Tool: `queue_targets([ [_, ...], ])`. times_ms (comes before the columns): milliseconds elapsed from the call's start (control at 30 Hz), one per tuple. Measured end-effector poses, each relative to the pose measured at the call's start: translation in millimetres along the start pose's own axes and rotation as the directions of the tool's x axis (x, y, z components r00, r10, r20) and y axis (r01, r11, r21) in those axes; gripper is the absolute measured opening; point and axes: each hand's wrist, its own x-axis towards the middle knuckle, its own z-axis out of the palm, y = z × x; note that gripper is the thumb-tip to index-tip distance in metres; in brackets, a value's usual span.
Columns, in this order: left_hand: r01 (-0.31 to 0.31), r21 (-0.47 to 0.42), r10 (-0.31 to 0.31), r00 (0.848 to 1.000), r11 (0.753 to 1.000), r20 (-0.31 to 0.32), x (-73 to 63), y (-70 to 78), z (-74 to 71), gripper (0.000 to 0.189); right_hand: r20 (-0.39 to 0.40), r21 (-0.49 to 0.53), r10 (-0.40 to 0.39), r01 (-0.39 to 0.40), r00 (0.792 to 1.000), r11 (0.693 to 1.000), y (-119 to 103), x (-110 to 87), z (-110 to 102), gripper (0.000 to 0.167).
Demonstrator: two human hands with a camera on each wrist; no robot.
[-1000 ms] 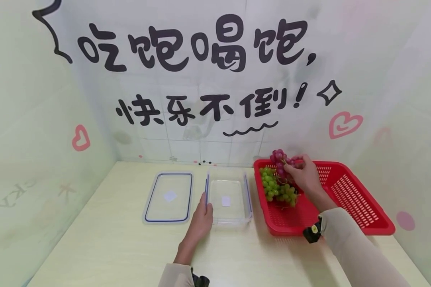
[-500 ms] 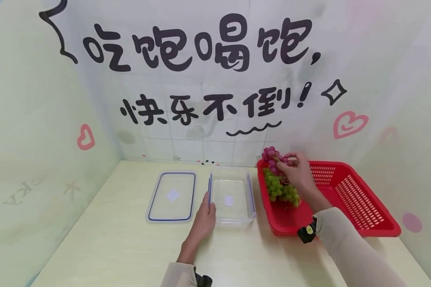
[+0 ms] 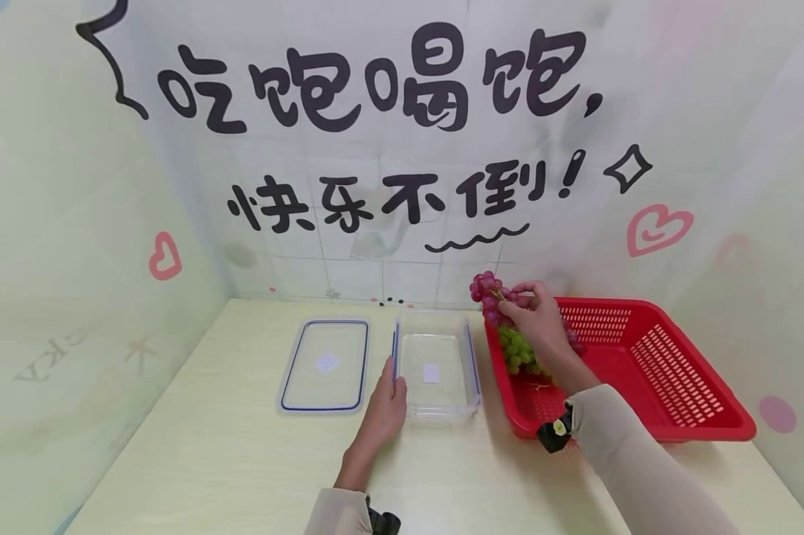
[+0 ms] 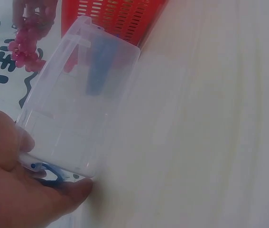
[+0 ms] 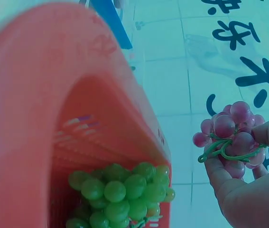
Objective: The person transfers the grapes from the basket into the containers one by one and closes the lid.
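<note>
My right hand (image 3: 541, 319) pinches a bunch of red grapes (image 3: 487, 290) by its green stem, above the left back corner of the red basket (image 3: 643, 437). Its thumb and fingers show around the fruit in the right wrist view. Below it, green grapes (image 5: 117, 190) lie in the basket, and a few more red grapes (image 3: 571, 338) peek out behind the hand. My left hand (image 3: 385, 409) grips the left side of a clear food container (image 3: 442, 410) near its front corner. Blue sealing strips run on the container's sides, and a white label shows on its bottom.
Left of the container, a clear lid (image 3: 326, 338) with a blue seal lies flat on the pale wooden table (image 3: 208, 446). A printed wall sheet (image 3: 348, 275) with black lettering stands right behind the things.
My right hand has carried the red grapes left and slightly up, from over the basket to its left rim. The left hand stays at the container. The view has shifted slightly.
</note>
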Motion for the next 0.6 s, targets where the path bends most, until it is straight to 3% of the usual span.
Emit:
queue_targets([
  [600,-0.005,-0.014,0.005,1.0,1.0,0.01,1.8,-0.9,0.5,0.054,0.032,0.115,0.052,-0.055,0.998,0.992,2,-2.3,31,0.035],
])
